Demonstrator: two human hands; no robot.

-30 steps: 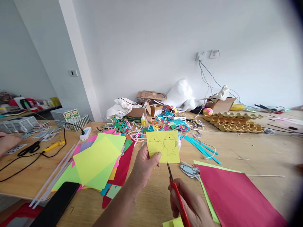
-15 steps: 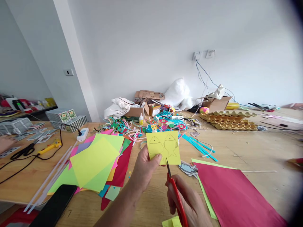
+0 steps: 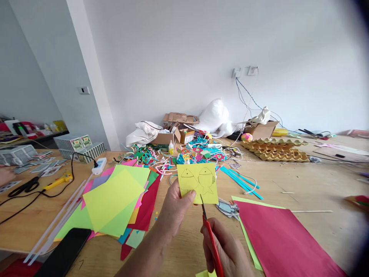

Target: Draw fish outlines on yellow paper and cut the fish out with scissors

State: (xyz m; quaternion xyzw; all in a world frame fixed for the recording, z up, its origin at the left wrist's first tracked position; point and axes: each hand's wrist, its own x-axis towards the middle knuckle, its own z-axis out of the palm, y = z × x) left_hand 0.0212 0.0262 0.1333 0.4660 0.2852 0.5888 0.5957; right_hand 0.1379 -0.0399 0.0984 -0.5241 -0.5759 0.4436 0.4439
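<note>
My left hand (image 3: pixel 179 202) pinches the lower left of a yellow paper sheet (image 3: pixel 212 197), thumb in front. Two fish are drawn on the sheet in dark outline, side by side. In my right hand (image 3: pixel 223 242) is a pair of red-handled scissors (image 3: pixel 211 238), its blades pointing up at the sheet's bottom edge, between the two drawings. The blades overlap the paper; how far apart they are is hard to make out. A grey-blue paper cutout (image 3: pixel 227 208) lies on the table just right of the sheet. More yellow paper (image 3: pixel 205 274) shows at the bottom edge.
To the left lie stacked coloured papers (image 3: pixel 115 200), a black phone (image 3: pixel 65 252) and a yellow glue gun (image 3: pixel 59 180). Red paper (image 3: pixel 282 238) lies at right. Behind are blue strips (image 3: pixel 240 181), craft scraps (image 3: pixel 198 152) and egg trays (image 3: pixel 275 150). Another person's hand (image 3: pixel 6 176) shows at far left.
The camera view has shifted slightly. The scissors stand a little more upright, with the blade tips still at the lower edge of the yellow sheet. Both hands keep their holds.
</note>
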